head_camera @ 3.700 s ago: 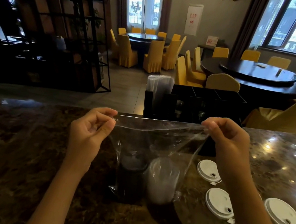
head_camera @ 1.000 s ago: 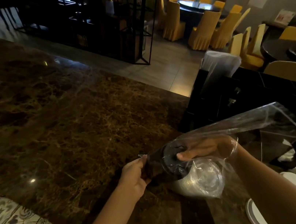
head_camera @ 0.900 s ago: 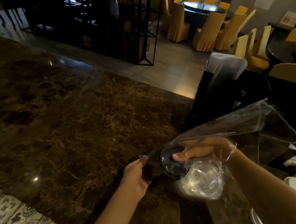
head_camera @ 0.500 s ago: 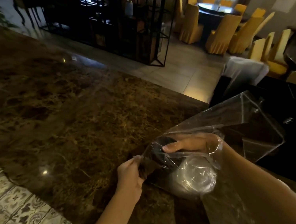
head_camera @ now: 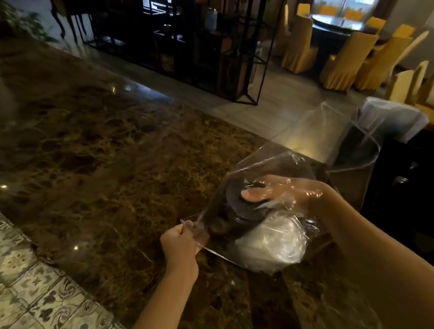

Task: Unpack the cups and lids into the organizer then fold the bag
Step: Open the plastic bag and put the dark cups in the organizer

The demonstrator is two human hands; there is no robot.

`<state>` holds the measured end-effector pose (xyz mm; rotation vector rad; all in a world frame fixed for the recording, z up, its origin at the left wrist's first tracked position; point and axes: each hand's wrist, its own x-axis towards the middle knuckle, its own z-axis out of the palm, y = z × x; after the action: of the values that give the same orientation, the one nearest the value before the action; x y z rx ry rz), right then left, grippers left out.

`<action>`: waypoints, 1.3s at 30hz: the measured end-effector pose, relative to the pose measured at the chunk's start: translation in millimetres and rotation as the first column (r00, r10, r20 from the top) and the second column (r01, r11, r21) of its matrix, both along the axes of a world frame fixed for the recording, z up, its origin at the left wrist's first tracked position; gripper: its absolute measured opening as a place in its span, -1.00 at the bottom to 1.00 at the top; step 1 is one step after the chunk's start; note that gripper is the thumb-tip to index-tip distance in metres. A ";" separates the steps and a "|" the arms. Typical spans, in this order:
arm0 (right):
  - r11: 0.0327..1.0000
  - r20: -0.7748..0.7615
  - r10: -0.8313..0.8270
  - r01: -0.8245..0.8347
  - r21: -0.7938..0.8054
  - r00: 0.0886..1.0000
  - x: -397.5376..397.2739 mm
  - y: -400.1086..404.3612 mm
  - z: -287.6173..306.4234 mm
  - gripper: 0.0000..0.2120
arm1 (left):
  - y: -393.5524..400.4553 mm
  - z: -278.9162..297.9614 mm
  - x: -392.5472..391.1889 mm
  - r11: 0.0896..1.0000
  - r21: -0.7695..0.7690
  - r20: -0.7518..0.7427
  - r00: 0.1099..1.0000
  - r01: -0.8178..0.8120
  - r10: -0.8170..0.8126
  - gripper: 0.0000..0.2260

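- Bag (head_camera: 288, 172) first: clear plastic, tipped on its side over the marble counter (head_camera: 85, 150), mouth toward the black organizer (head_camera: 418, 183) at the right. A few seconds ago it stood upright between both my hands, stretched open at the top; now it lies slanted.
- Left hand (head_camera: 183, 243) is pinched shut on the bag's bottom corner, holding that end down close to the counter. Half a second ago it had the same corner, so that anchor has not shifted.
- Right hand (head_camera: 276, 193) is inside the bag through the mouth, fingers (head_camera: 255, 195) flat across the top of the dark cup stack (head_camera: 234, 212). I cannot tell whether it has closed round the stack or only rests on it; the film blurs the thumb.
- Clear cup stack (head_camera: 271, 243) lies just beside the dark one, touching it, both inside the bag at the closed end.
- Compared with a second ago, my fingers sit on the same dark rim, and the view has swung left, so the loose white lids are out of sight.
- My reading: nothing is unpacked from this bag yet. The dark stack looks like the first to come out, with the left pinch giving me something to pull against.
- Risk I see: the film may cling and drag the clear stack along.
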<state>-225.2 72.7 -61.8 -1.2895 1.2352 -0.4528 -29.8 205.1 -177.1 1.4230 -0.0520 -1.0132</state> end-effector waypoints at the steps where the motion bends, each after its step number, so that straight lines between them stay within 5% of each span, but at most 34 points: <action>1: 0.986 -0.096 0.167 -0.167 0.008 0.981 12.2 0.2 12.2 -0.71 | -0.6 -1.8 3.7 1.000 0.000 0.004 1.000 0.007 -0.007 -0.79; 3: 0.870 -0.165 0.486 -0.492 0.002 0.858 28.6 3.7 32.9 -0.73 | -0.6 -3.8 11.0 1.000 -0.004 0.010 1.000 0.020 -0.020 -0.82; 5: 0.809 -0.173 0.578 -0.588 -0.004 0.797 35.7 5.0 38.8 -0.52 | -0.9 -4.8 17.2 0.999 -0.014 0.029 0.999 0.032 -0.032 -0.83; 7: 0.810 -0.097 0.584 -0.587 0.001 0.806 39.6 3.7 39.0 -0.46 | -2.4 -4.0 21.5 0.999 0.003 0.089 0.995 0.049 -0.049 -0.82; 10: 0.813 -0.035 0.582 -0.582 0.022 0.812 42.5 -0.1 46.5 -0.67 | -4.6 -1.8 24.5 0.997 0.053 0.133 0.989 0.056 -0.063 -0.83; 13: 0.837 -0.027 0.547 -0.547 0.013 0.837 44.6 -2.1 57.8 -0.69 | -5.0 1.9 25.7 0.998 0.047 0.112 0.993 0.038 -0.044 -0.84; 20: 0.891 -0.010 0.451 -0.451 -0.052 0.892 43.1 1.9 81.6 -0.53 | -3.1 7.7 31.7 0.999 0.024 0.042 0.999 0.021 -0.022 -0.79; 23: 0.909 0.026 0.416 -0.415 -0.033 0.909 46.5 4.1 80.0 -0.44 | -0.6 19.4 32.2 0.994 0.087 0.290 0.954 0.061 -0.084 -0.73; 25: 0.917 0.016 0.398 -0.398 -0.017 0.917 49.0 5.5 80.3 -0.35 | 0.1 37.2 31.5 0.988 0.142 0.537 0.834 0.060 -0.128 -0.62; 29: 0.944 0.039 0.329 -0.327 -0.031 0.944 49.9 11.3 90.8 -0.34 | -1.0 94.1 22.8 0.985 -0.080 0.700 0.712 0.156 -0.056 -0.60; 33: 0.976 0.078 0.196 -0.187 -0.111 0.977 42.7 27.3 108.9 -0.28 | 3.9 154.6 -6.0 0.847 -0.368 0.763 0.646 0.383 0.039 -0.64; 39: 0.973 0.241 0.099 -0.043 -0.226 0.965 33.1 71.3 136.9 -0.48 | 6.6 196.3 -38.5 0.746 -0.440 0.811 0.578 0.499 0.091 -0.45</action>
<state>-192.1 144.0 75.2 -1.4096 0.9420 -0.6938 -68.3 211.7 19.2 1.1113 -1.1902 -0.3643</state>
